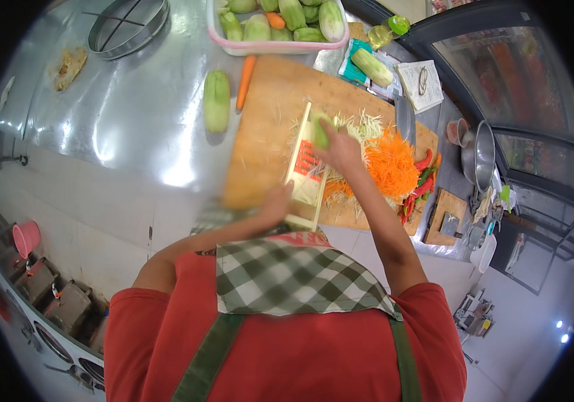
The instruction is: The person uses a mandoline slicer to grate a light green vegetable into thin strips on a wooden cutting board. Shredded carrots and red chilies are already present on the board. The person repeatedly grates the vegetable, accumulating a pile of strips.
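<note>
A cream-framed grater with a red blade panel slants over the wooden cutting board. My left hand, a little blurred, grips its near-left edge. In my right hand is a piece of pale green squash, pressed on the grater's upper part; my fingers cover some of it. Pale green shreds lie beside and under the grater. A tall heap of shredded carrot sits to the right of my right hand.
A cleaver and red and green peppers lie right of the shreds. Left of the board are a whole squash and a carrot. A tub of squash stands behind, a metal bowl far right.
</note>
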Demonstrator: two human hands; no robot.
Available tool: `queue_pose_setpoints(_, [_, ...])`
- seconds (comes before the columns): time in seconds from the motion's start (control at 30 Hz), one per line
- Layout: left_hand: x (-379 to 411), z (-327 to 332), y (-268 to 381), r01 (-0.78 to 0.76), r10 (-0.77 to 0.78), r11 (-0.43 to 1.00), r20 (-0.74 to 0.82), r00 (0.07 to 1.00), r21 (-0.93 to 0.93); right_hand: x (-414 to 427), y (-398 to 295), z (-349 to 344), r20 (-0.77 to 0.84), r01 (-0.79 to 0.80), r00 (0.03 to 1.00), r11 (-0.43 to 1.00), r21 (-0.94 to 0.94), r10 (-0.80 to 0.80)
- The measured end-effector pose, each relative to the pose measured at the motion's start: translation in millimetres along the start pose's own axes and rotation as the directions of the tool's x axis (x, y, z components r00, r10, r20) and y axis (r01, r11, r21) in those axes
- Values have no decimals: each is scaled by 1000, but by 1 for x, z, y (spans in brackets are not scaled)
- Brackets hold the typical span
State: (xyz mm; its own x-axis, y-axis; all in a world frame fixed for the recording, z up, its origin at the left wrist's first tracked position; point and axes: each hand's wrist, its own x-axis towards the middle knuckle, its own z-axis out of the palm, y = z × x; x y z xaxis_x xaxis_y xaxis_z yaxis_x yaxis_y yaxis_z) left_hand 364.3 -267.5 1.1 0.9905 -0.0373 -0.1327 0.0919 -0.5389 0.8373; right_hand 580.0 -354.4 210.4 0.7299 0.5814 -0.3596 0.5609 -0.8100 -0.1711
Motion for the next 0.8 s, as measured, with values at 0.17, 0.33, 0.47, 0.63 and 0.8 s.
queue_pose_setpoints(0.17, [-2, -2, 12, 268, -266, 953, 35, 963, -142, -98, -23, 3, 30, 195, 980, 980, 28, -196])
queue_pose_setpoints(0.33, [-2, 0, 13, 186, -183, 969, 29, 983, -163, -11, -12, 2, -15, -44, 999, 999, -4, 44])
queue_pose_setpoints(0.47, [6, -17, 27, 339, -322, 918, 113, 940, -206, 26, 18, 6, -83, -68, 993, 988, 135, 80])
queue_pose_setpoints(0.63, [-8, 17, -6, 186, -189, 979, -29, 982, -79, -46, 26, 15, 64, -144, 988, 698, 701, 140])
queue_pose_setpoints(0.8, [-9, 0, -1, -206, 211, 973, -36, 977, 106, -75, 51, 39, 80, -182, 978, 601, 778, 193])
